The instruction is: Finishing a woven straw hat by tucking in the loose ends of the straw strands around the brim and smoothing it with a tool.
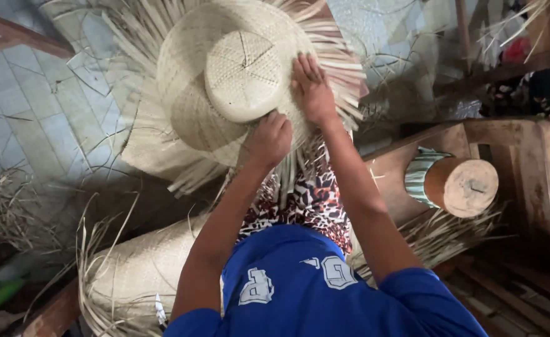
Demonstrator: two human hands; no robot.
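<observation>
Straw hat (244, 81): crown and brim woven, fringe ends loose and untrimmed. Left hand (270, 138) fisted on brim strands; right hand (312, 87) lies flat, fingers spread.

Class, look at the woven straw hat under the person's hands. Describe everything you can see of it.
The straw hat is pale tan, woven from flat plant strips. Its round crown faces the camera, the flat top showing a checked weave with strips meeting at the centre. The brim is unfinished: loose strip ends fan out all around like a fringe. It rests tilted over the person's lap, above a tiled floor. The left hand grips the brim's near edge; the right hand lies flat on the brim beside the crown.
</observation>
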